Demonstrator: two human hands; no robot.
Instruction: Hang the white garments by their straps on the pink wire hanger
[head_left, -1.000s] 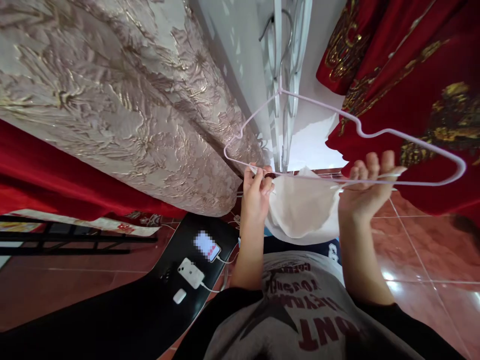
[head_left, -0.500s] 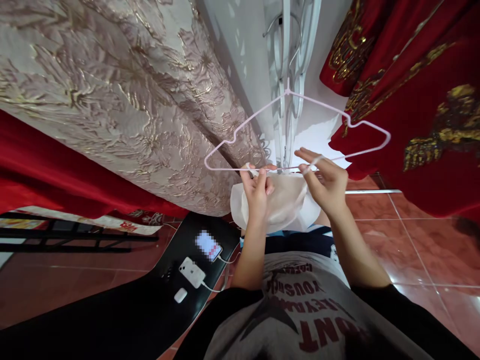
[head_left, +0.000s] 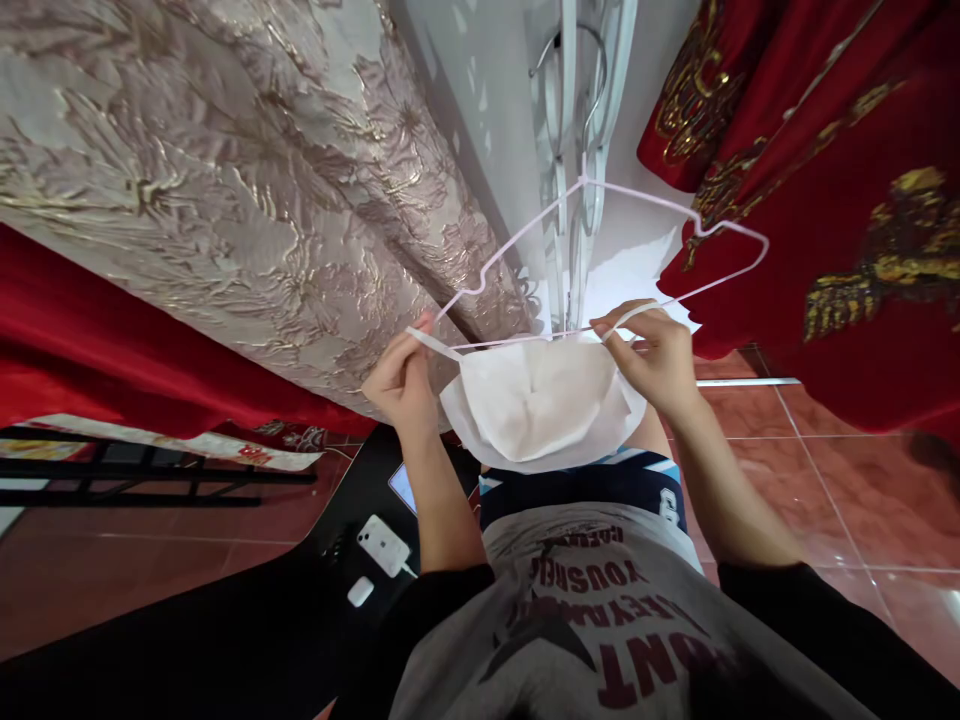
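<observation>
A small white garment (head_left: 540, 405) with thin straps hangs spread between my two hands, just below the bottom bar of a pale pink wire hanger (head_left: 600, 265). My left hand (head_left: 403, 378) is closed, pinching the left strap and pulling it out to the left. My right hand (head_left: 651, 358) is closed on the right strap, which loops over its fingers near the hanger bar. The hanger's hook reaches up to a white rail (head_left: 570, 120).
A beige brocade curtain (head_left: 225, 200) fills the left. Red garments with gold embroidery (head_left: 832, 190) hang at the right. Below left, a black surface (head_left: 247, 620) holds a white phone (head_left: 382, 545) on a cable and a small white charger (head_left: 359, 591). The floor has red tiles (head_left: 847, 500).
My left hand has moved out to the left with the strap, spreading the white garment wide. The hanger has turned and shifted left. My right hand has closed on the right strap.
</observation>
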